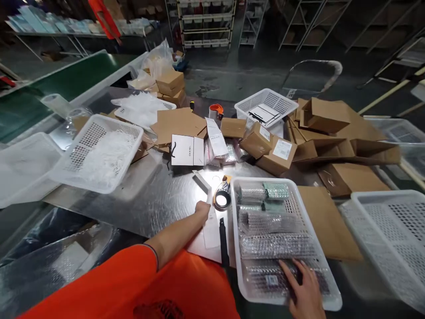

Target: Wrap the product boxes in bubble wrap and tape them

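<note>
My left hand (202,208) reaches across the steel table (156,199) and pinches a narrow white paper slip (210,223) that lies beside a roll of tape (222,199). My right hand (303,288) rests flat, fingers spread, on a bubble-wrapped packet (265,277) at the near end of a white perforated basket (241,248). The basket holds several bubble-wrapped packets (275,243) in rows. A black pen-like tool (223,241) lies between the slip and the basket.
A white bag (187,150) with black lettering stands mid-table among flat and folded cardboard boxes (277,153). Other white baskets sit at the left (99,153), far centre (265,106) and right (392,239). A green conveyor (49,93) runs along the left.
</note>
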Action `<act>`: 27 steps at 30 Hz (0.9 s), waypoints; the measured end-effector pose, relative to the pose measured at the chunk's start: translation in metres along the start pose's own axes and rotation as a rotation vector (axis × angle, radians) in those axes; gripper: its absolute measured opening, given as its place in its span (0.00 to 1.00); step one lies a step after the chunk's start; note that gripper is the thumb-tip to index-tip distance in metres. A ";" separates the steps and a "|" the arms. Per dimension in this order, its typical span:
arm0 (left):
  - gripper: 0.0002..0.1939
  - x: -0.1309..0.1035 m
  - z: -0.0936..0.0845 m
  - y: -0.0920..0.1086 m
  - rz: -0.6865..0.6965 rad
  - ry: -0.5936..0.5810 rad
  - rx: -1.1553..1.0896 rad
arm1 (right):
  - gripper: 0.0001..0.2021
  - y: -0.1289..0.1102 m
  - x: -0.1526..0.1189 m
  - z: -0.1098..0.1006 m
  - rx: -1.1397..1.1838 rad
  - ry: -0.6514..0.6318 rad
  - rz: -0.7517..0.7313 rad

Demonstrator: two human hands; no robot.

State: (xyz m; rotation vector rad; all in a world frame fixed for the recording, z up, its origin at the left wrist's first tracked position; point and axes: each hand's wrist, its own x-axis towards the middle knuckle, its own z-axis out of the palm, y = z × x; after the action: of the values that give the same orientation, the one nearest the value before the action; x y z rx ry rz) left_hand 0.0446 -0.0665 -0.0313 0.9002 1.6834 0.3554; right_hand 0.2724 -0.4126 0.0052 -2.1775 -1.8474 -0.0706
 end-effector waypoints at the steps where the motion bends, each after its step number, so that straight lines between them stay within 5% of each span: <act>1: 0.19 0.000 -0.003 0.001 -0.029 -0.014 -0.022 | 0.36 -0.006 0.002 -0.006 -0.026 0.016 0.021; 5: 0.10 -0.004 -0.031 0.010 -0.064 -0.051 -0.153 | 0.25 -0.050 0.018 -0.029 -0.025 0.213 0.208; 9: 0.12 -0.024 -0.074 0.021 -0.047 -0.193 -0.479 | 0.22 -0.121 0.060 -0.021 0.334 0.372 0.522; 12: 0.11 -0.048 -0.105 0.031 -0.073 -0.375 -0.698 | 0.26 -0.170 0.108 0.006 0.710 0.225 0.575; 17: 0.10 -0.088 -0.143 0.046 -0.004 -0.552 -0.672 | 0.35 -0.214 0.174 0.029 1.046 -0.043 0.349; 21: 0.14 -0.115 -0.153 0.051 0.040 -0.621 -0.713 | 0.22 -0.230 0.192 0.019 1.165 -0.098 0.293; 27: 0.19 -0.131 -0.143 0.041 0.055 -0.622 -0.607 | 0.15 -0.247 0.177 0.002 1.291 0.091 0.594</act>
State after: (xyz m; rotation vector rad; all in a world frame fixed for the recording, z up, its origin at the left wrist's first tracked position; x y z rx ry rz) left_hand -0.0632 -0.1024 0.1317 0.5202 0.8978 0.5233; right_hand 0.0639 -0.2081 0.0871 -1.5394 -0.6698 0.8574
